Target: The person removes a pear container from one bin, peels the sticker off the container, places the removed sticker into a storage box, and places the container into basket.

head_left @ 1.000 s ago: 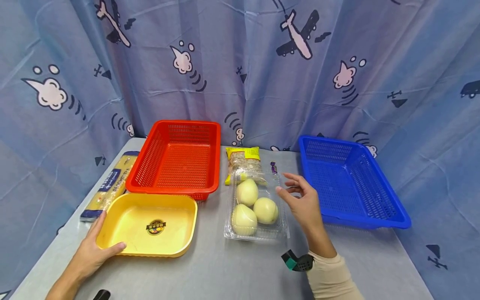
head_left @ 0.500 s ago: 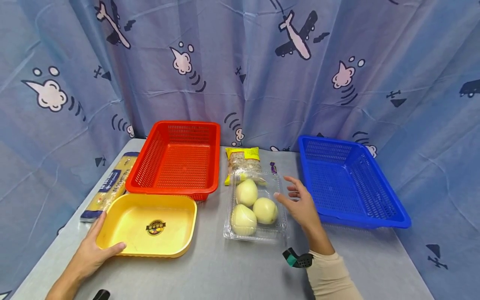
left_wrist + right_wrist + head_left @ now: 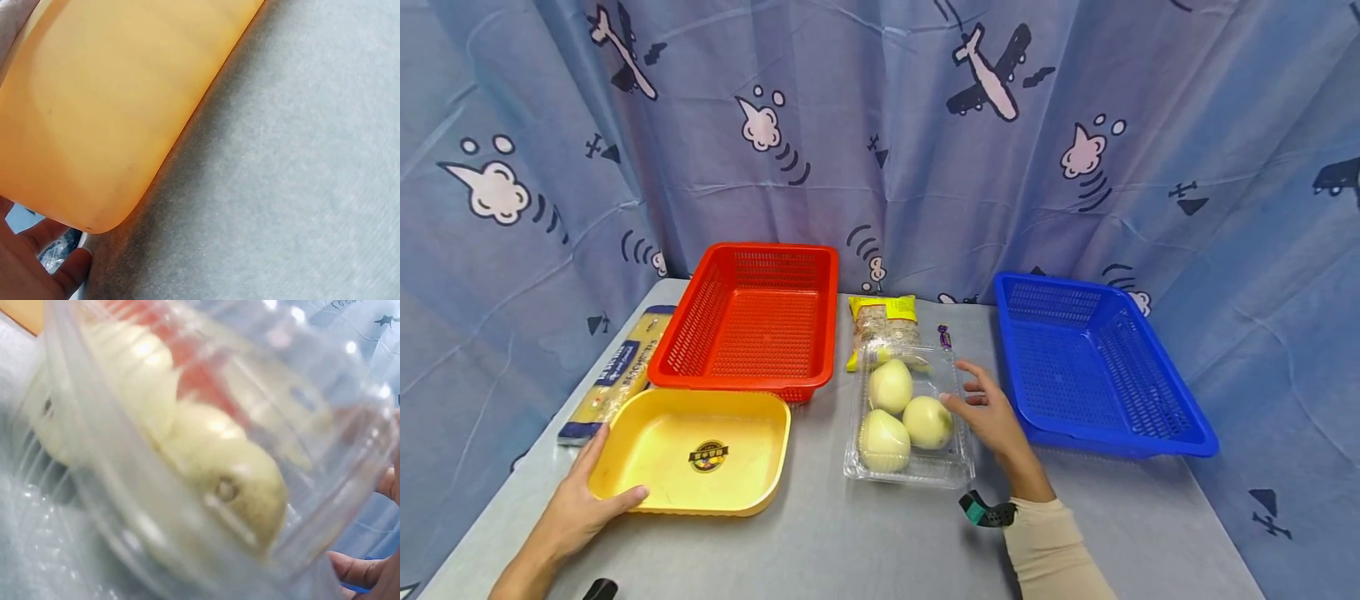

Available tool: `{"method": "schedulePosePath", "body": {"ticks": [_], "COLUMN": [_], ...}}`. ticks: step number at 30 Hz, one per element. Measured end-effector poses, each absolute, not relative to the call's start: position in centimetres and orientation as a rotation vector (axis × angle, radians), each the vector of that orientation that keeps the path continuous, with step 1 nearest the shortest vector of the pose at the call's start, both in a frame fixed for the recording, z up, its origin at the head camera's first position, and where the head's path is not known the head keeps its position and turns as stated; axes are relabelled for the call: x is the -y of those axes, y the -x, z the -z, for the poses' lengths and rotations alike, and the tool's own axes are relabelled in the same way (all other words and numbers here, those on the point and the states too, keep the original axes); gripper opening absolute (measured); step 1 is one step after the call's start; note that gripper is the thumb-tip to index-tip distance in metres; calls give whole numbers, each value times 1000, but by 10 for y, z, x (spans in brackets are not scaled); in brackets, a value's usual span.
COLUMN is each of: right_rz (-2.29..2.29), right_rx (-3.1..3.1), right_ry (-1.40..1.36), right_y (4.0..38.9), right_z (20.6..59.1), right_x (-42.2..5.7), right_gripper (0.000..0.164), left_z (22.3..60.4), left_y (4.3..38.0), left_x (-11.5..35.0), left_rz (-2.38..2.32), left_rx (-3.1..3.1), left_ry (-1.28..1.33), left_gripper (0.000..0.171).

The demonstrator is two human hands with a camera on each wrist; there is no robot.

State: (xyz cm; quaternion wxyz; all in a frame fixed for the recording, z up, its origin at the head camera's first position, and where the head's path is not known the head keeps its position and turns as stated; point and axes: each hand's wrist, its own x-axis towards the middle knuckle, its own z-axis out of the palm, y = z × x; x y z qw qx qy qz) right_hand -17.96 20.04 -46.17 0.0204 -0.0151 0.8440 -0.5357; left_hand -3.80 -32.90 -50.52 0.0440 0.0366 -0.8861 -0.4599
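A clear plastic clamshell box (image 3: 910, 477) lies on the table in the head view, with three pale yellow-green pears (image 3: 927, 422) inside. My right hand (image 3: 988, 412) is at the box's right side, thumb and fingers spread loosely, the thumb over its edge; whether it touches the plastic I cannot tell. The right wrist view has the box wall and pears (image 3: 231, 481) up close, blurred. On the left, a yellow plastic tray (image 3: 745, 462) with a round sticker stands against my left hand (image 3: 568, 504). That hand spans its near-left corner, fingers straight along the side, thumb at the front rim.
Behind the yellow tray stands a red basket (image 3: 767, 333), with a pack of pasta (image 3: 625, 358) at its left. A bag of grain-like food (image 3: 880, 321) and a purple-wrapped candy (image 3: 944, 336) lie beyond the box. A blue basket (image 3: 1075, 367) stands right, a curtain (image 3: 820, 125) behind.
My right hand has moved slightly left and towards me, closer over the box's right edge. The left hand and the yellow tray stay in place.
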Motion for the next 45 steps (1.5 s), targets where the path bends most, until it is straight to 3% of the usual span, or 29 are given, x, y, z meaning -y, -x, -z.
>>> {"method": "schedulePosePath", "body": {"ticks": [21,33,45], "right_rz": [1863,1873,1852], "right_rx": [-2420,-2367,-2398], "right_ry": [204,153,141], "right_y": [192,192,193], "right_z": [487,492,494], "right_x": [-205,-204,-205], "right_gripper": [57,61,59], "left_z": [505,480,457], "left_y": [38,42,46], "left_x": [328,326,319], "left_rz": [1376,1341,1251], "left_rx": [2698,2799,2681], "left_ry": [-85,-260,-160], "left_gripper": [109,110,107]}}
